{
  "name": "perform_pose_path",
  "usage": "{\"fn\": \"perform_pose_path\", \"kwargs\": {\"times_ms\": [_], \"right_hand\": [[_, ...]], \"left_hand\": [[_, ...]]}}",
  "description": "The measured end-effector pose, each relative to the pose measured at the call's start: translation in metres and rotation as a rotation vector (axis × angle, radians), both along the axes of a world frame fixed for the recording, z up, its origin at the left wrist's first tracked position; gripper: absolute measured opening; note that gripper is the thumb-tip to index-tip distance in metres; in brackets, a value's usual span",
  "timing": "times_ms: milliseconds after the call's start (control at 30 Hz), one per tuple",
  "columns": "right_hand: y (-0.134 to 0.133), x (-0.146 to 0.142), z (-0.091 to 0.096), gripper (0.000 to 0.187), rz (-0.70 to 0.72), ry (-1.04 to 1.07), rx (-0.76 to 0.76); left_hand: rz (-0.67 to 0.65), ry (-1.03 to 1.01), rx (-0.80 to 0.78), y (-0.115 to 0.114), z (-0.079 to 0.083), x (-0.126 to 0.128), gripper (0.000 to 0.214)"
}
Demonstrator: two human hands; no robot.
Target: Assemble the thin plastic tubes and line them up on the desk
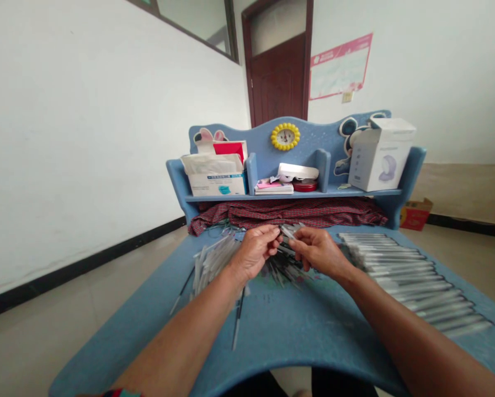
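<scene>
My left hand (255,249) is closed in a pinch on something small and dark at its fingertips, too small to make out. Close beside it, my right hand (318,251) grips a translucent pen barrel (288,231) between thumb and fingers, its end by the left fingertips. Under the hands lies a loose pile of thin dark pen refills (286,271). A heap of clear, whitish tubes (216,263) spreads out left of my left hand. To the right, many clear pens with dark ends (408,281) lie side by side in a row.
The blue desk (305,325) has a raised back shelf with a mask box (218,183), papers (274,188), a red round tin (305,186) and a white carton (382,157). Folded checked cloth (288,212) lies below it. One dark refill (238,320) lies nearer the front.
</scene>
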State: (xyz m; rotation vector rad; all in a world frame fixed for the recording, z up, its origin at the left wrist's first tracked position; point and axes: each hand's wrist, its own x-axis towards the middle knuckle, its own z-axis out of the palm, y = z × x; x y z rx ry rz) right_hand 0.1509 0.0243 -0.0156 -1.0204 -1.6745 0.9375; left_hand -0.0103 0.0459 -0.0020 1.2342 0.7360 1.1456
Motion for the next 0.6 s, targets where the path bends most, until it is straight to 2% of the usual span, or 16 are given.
{"fn": "perform_pose_path", "kwargs": {"times_ms": [167, 600], "right_hand": [[0.0022, -0.0004, -0.0027, 0.021, -0.007, -0.037, -0.009], [0.0005, -0.0017, -0.0053, 0.022, 0.008, -0.075, -0.004]], "left_hand": [[0.038, -0.068, -0.011, 0.0018, 0.0041, -0.0043, 0.028], [0.096, -0.035, 0.052, 0.0050, 0.0032, -0.0078, 0.026]]}}
